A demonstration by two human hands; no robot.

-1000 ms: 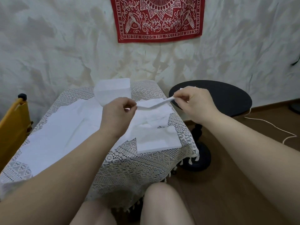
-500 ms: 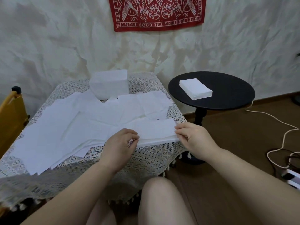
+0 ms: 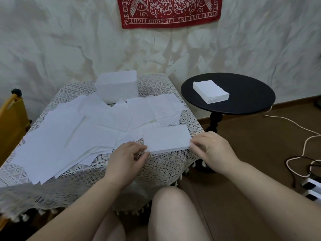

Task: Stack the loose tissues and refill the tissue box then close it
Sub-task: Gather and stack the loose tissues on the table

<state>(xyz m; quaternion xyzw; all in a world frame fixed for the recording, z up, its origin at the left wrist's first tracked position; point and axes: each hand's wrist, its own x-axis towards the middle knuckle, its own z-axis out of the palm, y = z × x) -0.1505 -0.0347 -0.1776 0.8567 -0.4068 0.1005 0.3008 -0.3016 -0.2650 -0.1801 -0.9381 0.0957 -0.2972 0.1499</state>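
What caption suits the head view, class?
Both hands, left hand and right hand, pinch a small tissue stack on the lace-covered table.

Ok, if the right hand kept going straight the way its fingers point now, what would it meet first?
The right hand points left, fingertips already at the right edge of the small tissue stack. It would push into that stack first; the left hand waits at the far side.

Soft white paper tissues [image 3: 73,136] are spread on a holey lace tablecloth [image 3: 166,164]. A smooth, dull black round table [image 3: 246,100] is seen beside a wooden floor [image 3: 251,153].
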